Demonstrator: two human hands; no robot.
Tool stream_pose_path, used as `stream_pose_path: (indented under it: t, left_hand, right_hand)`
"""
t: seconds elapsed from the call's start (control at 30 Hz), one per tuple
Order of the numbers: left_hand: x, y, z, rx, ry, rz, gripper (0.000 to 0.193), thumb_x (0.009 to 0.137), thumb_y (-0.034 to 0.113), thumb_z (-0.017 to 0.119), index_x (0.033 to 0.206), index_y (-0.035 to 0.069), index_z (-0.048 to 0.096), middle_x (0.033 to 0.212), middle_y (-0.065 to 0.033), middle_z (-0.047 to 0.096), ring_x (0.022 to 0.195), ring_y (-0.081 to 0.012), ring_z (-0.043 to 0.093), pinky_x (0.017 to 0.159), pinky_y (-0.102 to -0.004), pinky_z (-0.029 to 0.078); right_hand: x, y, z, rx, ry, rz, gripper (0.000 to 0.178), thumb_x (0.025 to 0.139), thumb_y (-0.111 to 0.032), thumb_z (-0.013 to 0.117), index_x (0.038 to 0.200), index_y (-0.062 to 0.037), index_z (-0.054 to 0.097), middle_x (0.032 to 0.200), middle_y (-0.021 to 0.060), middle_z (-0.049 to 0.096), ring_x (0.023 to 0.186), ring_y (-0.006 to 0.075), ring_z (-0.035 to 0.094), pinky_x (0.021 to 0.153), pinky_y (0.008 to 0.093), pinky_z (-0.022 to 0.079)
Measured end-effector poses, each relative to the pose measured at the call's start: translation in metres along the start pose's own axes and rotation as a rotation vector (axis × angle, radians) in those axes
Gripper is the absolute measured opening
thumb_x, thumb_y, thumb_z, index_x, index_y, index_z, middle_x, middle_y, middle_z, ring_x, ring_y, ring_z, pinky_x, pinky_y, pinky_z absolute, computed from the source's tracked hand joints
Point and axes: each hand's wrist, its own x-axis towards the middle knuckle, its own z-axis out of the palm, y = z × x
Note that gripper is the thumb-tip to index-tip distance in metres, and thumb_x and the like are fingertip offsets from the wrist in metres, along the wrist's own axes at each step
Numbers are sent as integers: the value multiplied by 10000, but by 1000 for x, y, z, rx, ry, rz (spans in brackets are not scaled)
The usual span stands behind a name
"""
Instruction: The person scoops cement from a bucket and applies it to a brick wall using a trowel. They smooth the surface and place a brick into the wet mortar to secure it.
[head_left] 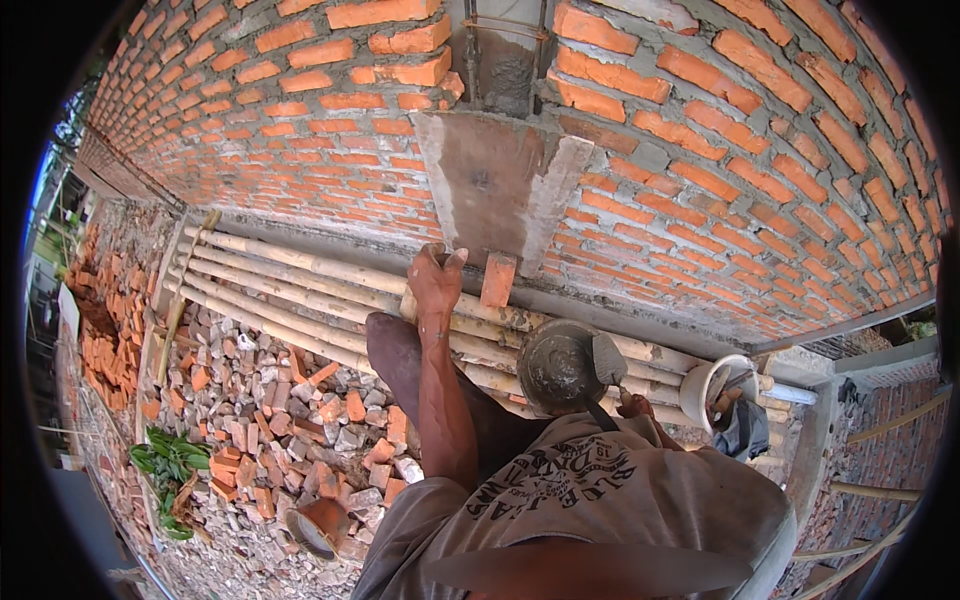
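Observation:
My right hand (pixel 635 405), partly hidden behind my shirt, grips a trowel (pixel 608 360) by its handle. The trowel's grey blade is over the right edge of a round dark bucket (pixel 552 372) of wet mortar, which stands on the bamboo poles. My left hand (pixel 436 282) is raised above my knee, fingers curled closed with the thumb on top. A pale, wood-coloured piece shows just under it; I cannot make out what the fingers hold. To its right, a single brick (pixel 498 280) stands against the foot of a flat panel (pixel 490 185) on the wall.
A brick wall (pixel 330 130) rises ahead, with steel bars (pixel 505 25) in a gap above the panel. Bamboo poles (pixel 290 262) run along its foot. A white bucket (pixel 712 385) with tools stands right. Broken bricks (pixel 300 400) and a bucket (pixel 318 527) lie left.

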Motion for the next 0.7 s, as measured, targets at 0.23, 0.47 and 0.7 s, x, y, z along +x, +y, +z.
stream_pose_path:
  t: [0.23, 0.47, 0.7]
  left_hand:
    - [-3, 12, -5, 3, -25, -55, 399, 740, 186, 722, 989, -106, 618, 894, -253, 654, 837, -319, 649, 753, -370, 490]
    - [0, 7, -3, 45, -24, -18, 359, 732, 177, 722, 941, -101, 633, 841, -244, 658, 796, -320, 651, 732, -374, 489]
    - [0, 3, 0, 25, -11, -19, 364, 734, 175, 722, 937, -111, 626, 827, -235, 661, 762, -323, 652, 709, -370, 491]
  right_hand:
    - [-25, -19, -27, -34, -61, 28, 497, 643, -294, 654, 1070, -45, 599, 1076, 183, 629, 1023, 301, 608, 859, 380, 490]
    - [-36, -19, -29, 8, 1, -53, 485, 651, -275, 647, 1059, -18, 595, 1035, 200, 638, 992, 312, 620, 835, 384, 499]
    - [-47, -24, -35, 88, 54, -78, 485, 644, -267, 664, 1057, -21, 599, 1037, 197, 640, 992, 307, 622, 835, 392, 497]
